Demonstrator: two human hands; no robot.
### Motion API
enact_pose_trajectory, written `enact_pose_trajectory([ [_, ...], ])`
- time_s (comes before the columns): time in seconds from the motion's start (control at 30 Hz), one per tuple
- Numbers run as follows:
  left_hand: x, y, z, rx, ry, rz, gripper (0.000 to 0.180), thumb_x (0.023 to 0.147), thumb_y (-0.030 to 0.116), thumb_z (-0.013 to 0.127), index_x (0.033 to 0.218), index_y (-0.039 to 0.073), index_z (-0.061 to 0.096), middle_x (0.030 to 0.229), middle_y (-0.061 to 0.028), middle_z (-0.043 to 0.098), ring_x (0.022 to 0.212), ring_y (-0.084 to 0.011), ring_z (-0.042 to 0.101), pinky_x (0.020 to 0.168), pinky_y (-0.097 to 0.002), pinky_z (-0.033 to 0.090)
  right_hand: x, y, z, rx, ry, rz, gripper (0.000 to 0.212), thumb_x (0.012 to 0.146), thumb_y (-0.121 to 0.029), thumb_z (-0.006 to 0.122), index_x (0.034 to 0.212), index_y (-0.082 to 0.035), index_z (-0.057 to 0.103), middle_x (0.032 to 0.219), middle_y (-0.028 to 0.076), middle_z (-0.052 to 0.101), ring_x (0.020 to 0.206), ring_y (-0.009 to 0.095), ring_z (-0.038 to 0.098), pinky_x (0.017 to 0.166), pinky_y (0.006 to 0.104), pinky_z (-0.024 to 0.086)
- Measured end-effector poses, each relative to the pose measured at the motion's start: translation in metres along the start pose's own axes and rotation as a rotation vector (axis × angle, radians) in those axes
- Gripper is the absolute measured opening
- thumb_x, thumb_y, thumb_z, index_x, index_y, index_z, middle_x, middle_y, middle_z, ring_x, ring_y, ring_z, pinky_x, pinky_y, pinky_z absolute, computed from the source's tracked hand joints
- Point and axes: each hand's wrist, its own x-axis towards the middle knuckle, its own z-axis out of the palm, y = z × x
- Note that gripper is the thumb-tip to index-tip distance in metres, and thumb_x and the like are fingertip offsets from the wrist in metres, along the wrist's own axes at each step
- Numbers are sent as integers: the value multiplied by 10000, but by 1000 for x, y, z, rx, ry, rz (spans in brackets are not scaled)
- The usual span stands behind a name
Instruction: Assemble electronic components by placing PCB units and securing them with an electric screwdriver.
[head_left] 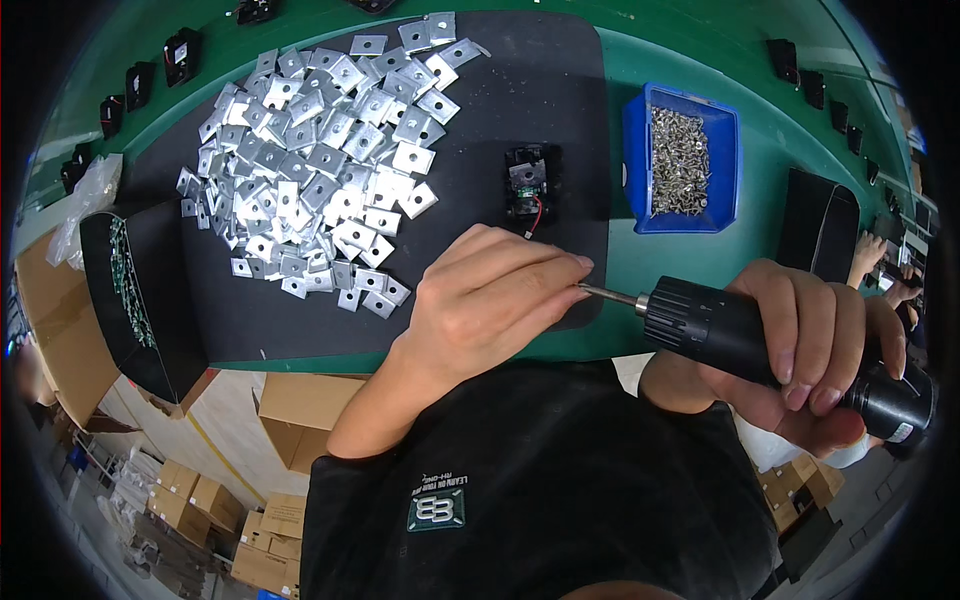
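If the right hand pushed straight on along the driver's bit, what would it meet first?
Most likely the left hand: its fingers lie right at the tip of the bit on the black power driver the right hand grips. Whether they touch it is hard to tell.

Before you stretches a green bench (765, 150), partly covered by a dark mat (482, 130) with a rounded far corner. On your mat, to the left, spreads a heaped pile of silvery metal plates (320, 170), overlapping at all angles, each pierced where its face shows. Well to the pile's right, near the mat's right edge, lies a small black unit (527, 185). Directly on the green surface, beyond that edge, you have a blue bin (727, 165) and, farther right, a black box (815, 225).
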Motion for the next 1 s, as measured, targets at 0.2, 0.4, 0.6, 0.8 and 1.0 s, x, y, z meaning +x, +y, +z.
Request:
enact_pose_trajectory([
  [0.2,-15,21,-3,-523,60,-502,182,763,-20,616,941,-56,635,903,-176,624,656,-146,559,595,-243,448,1,3,-4,139,-35,-119,416,642,-111,760,983,-141,525,690,-38,569,629,67,575,634,213,502],
  [0.4,-35,23,16,-1123,236,-672,166,815,-27,575,977,-46,601,930,-214,621,713,-175,600,666,-269,485,0,3,-6,171,-102,-77,424,666,-136,748,1020,-136,516,726,-23,582,652,93,594,661,240,518],
  [0.6,-36,26,19,-1228,279,-653,161,820,-20,576,978,-44,598,963,-234,613,769,-223,640,722,-313,529,-2,3,-6,147,-112,-73,397,694,-156,735,1023,-138,514,736,-19,580,670,98,598,667,243,519],
  [0.8,-33,28,20,-1332,297,-681,167,845,-25,543,996,-77,589,997,-213,619,786,-178,639,722,-277,536,-3,3,-9,175,-167,-65,413,708,-147,730,1049,-137,497,758,-11,584,695,104,605,678,246,522],
  [1.0,-35,28,21,-1335,305,-668,165,834,-37,545,993,-54,587,986,-247,606,795,-246,651,728,-317,550,-2,4,-8,157,-161,-93,424,702,-105,731,1056,-136,499,768,-7,594,689,107,612,684,251,531],
])
